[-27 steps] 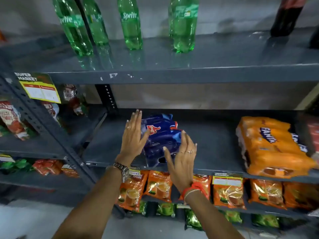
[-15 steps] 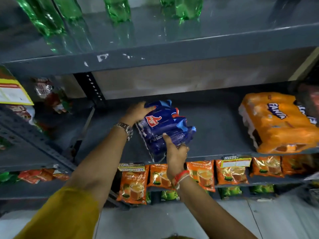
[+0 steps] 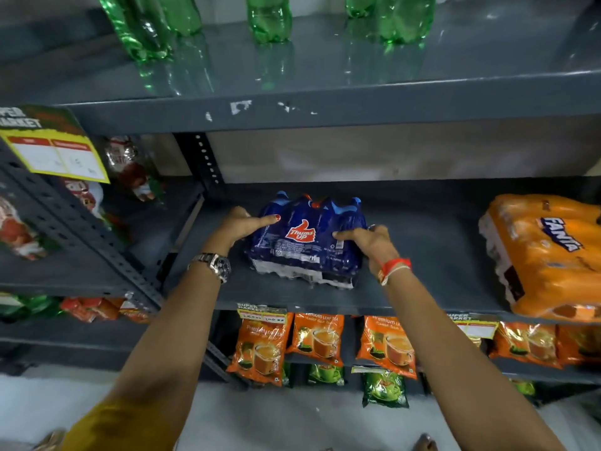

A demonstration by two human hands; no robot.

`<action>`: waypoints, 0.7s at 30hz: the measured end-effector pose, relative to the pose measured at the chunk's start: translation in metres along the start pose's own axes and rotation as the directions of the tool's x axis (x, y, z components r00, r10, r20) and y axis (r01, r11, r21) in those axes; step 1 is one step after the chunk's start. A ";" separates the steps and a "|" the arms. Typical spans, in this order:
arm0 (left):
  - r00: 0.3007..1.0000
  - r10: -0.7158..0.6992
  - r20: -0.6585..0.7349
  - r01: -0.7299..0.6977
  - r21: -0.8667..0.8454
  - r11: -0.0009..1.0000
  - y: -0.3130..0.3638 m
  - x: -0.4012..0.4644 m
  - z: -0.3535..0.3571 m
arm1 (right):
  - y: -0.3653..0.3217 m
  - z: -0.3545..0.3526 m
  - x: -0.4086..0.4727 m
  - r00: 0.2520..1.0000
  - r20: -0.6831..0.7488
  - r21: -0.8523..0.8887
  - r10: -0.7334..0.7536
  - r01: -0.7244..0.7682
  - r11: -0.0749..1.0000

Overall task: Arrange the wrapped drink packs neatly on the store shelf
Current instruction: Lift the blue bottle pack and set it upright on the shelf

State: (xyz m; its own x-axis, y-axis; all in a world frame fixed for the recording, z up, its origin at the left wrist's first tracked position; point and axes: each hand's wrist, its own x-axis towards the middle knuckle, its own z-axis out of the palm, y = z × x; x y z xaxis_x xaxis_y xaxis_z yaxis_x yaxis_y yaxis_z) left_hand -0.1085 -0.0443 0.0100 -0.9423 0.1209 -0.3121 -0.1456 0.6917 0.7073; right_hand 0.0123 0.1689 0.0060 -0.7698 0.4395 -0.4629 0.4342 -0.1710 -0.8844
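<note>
Blue pack (image 3: 305, 242): lying on the middle shelf (image 3: 422, 255), label up.
Left hand (image 3: 242, 226): fingers clamped on pack's left side.
Right hand (image 3: 370, 240): fingers clamped on its right side.
Orange pack (image 3: 546, 255): same shelf, well apart, right.

I see a grey metal middle shelf (image 3: 422, 242) carrying the blue Thums Up pack (image 3: 305, 242) near its centre and an orange Fanta pack (image 3: 546, 255) at the right end, the two well apart.

grey metal shelving (image 3: 325, 112) | pale floor (image 3: 292, 418) | beige wall (image 3: 390, 154)
</note>
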 end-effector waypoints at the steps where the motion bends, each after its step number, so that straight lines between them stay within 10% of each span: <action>1: 0.999 0.012 -0.034 -0.013 -0.030 0.999 -0.005 -0.004 0.000 | 0.001 0.001 0.003 1.000 0.017 -0.035 -0.022 0.023 0.999; 10: 0.971 0.114 -0.212 -0.150 -0.162 0.975 -0.042 -0.052 -0.005 | 0.025 0.009 0.002 0.913 0.056 -0.322 -0.404 0.400 0.858; 21: 0.895 0.081 -0.439 -0.255 -0.354 0.900 -0.082 -0.070 0.044 | 0.078 0.018 -0.012 0.816 0.051 -0.272 -0.575 0.566 0.778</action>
State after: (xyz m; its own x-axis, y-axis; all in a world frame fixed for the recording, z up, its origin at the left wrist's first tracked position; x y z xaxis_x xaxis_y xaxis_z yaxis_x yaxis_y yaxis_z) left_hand -0.0174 -0.0777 -0.0539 -0.9874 -0.1481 0.0565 0.0028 0.3397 0.9405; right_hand 0.0468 0.1341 -0.0587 -0.9022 0.4118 0.1278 0.0300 0.3556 -0.9341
